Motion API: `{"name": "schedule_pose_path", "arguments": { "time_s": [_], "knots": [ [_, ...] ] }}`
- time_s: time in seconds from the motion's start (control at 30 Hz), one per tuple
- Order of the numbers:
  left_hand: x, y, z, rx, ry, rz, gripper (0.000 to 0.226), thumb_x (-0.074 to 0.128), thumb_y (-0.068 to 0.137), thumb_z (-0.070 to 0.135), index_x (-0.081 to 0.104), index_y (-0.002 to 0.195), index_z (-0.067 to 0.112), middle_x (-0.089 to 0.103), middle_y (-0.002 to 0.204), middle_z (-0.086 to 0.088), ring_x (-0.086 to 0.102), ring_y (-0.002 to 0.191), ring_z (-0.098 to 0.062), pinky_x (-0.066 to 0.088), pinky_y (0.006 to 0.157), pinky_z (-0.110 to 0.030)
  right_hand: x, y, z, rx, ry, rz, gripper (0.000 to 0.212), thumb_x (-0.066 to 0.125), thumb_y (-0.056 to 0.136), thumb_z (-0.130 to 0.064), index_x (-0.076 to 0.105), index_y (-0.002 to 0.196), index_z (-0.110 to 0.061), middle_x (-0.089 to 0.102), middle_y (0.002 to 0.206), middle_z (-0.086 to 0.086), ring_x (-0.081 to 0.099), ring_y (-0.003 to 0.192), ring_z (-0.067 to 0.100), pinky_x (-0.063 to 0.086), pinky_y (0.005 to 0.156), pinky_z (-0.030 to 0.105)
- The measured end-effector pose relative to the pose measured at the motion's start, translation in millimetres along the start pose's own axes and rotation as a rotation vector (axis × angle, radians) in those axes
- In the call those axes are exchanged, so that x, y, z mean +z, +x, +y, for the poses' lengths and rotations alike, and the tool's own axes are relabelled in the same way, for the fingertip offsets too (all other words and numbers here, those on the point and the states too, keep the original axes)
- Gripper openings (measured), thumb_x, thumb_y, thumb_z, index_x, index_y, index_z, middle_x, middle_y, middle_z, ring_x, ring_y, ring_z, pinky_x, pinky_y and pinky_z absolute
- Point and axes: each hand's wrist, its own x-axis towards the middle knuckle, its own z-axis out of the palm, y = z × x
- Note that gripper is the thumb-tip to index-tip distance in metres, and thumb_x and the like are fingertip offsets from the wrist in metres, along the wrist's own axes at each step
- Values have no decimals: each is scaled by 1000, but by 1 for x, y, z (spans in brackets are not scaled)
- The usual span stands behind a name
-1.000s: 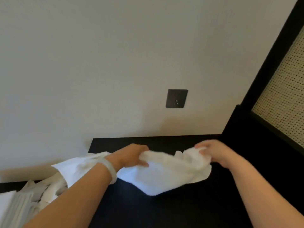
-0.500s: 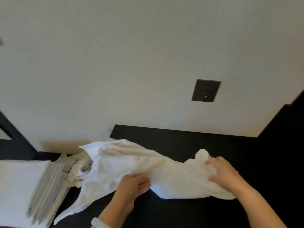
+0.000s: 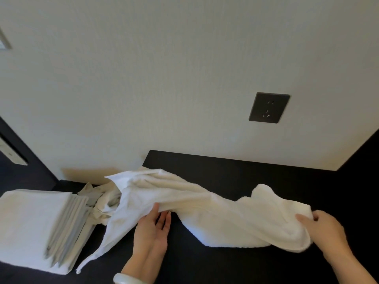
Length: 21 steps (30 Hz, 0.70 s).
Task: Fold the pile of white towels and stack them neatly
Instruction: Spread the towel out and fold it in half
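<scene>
With a folded stack at the worktop's left edge and a crumpled pile beside it waiting, the mid-worktop towel lies stretched, right hand gripping its end, left hand slack-fingered, touching its edge.

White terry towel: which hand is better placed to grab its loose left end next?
Probably left: the left hand sits open against the white terry towel there; the right hand grips its far end.

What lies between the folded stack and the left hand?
Head view: a loose end of the towel trails between the stack and the left hand, over the dark table.
</scene>
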Motion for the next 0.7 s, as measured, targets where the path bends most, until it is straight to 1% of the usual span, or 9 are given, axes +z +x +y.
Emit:
{"name": "schedule_pose_path", "arguments": {
  "time_s": [0.07, 0.17, 0.3, 0.4, 0.47, 0.53, 0.57, 0.63, 0.7],
  "knots": [
    [7, -4, 5, 79, 57, -36, 21, 61, 96, 12, 64, 115, 19, 67, 118, -7, 64, 107, -25, 52, 85, -36, -4, 5, 0, 9, 148, -69, 16, 64, 94, -16, 68, 93, 0, 65, 85, 14, 60, 78, 30, 52, 77, 44],
    [33, -16, 13, 190, 258, -182, 16, 61, 96, 8, 67, 110, 11, 71, 110, -9, 68, 97, -22, 54, 83, -34, -29, 2, -24, -34, 406, -103, 14, 59, 96, -10, 69, 106, -5, 67, 94, 14, 63, 92, 34, 50, 84, 46],
    [96, -45, 8, 217, 651, -428, 15, 69, 90, 12, 67, 99, 0, 71, 97, -22, 70, 90, -28, 58, 84, -40, -75, -23, -90, -338, 666, -130, 18, 61, 96, -11, 68, 82, -22, 69, 88, 9, 65, 92, 32, 50, 85, 49],
    [124, -69, -18, 135, 806, -650, 17, 70, 88, 3, 64, 102, -4, 69, 87, -23, 67, 75, -26, 58, 70, -33, -68, -60, -128, -547, 598, -233, 17, 62, 96, -19, 67, 82, -10, 68, 79, 13, 59, 75, 24, 49, 72, 43],
    [122, -68, -37, 102, 869, -676, 24, 70, 86, 1, 63, 109, 2, 70, 88, -19, 65, 71, -22, 55, 66, -29, -45, -83, -136, -609, 513, -361, 23, 62, 96, -26, 65, 84, -8, 67, 77, 10, 58, 71, 19, 45, 64, 37],
    [108, -61, -48, 115, 1012, -629, 24, 68, 88, 4, 64, 110, 13, 72, 97, -14, 67, 77, -17, 55, 69, -25, -23, -98, -132, -548, 437, -518, 19, 62, 96, -33, 66, 95, -14, 69, 85, 3, 64, 77, 12, 44, 59, 19],
    [100, -57, -50, 91, 1056, -602, 24, 66, 89, 4, 65, 110, 18, 71, 102, -10, 68, 86, -16, 56, 75, -24, -15, -101, -128, -486, 404, -558, 16, 64, 95, -34, 65, 99, -18, 68, 89, 0, 65, 81, 10, 44, 60, 16],
    [87, -51, -49, -22, 983, -586, 32, 63, 89, -1, 67, 113, 20, 67, 113, -7, 66, 103, -20, 56, 90, -29, -2, -104, -117, -345, 427, -582, 14, 69, 91, -32, 65, 101, -23, 68, 92, -1, 66, 85, 13, 51, 66, 21],
    [80, -48, -44, -163, 719, -564, 35, 61, 87, -6, 69, 117, 11, 66, 118, -13, 64, 108, -25, 55, 92, -34, 4, -107, -110, -241, 535, -606, 18, 71, 90, -29, 66, 107, -25, 70, 97, -1, 67, 90, 18, 58, 76, 33]
  ]
}}
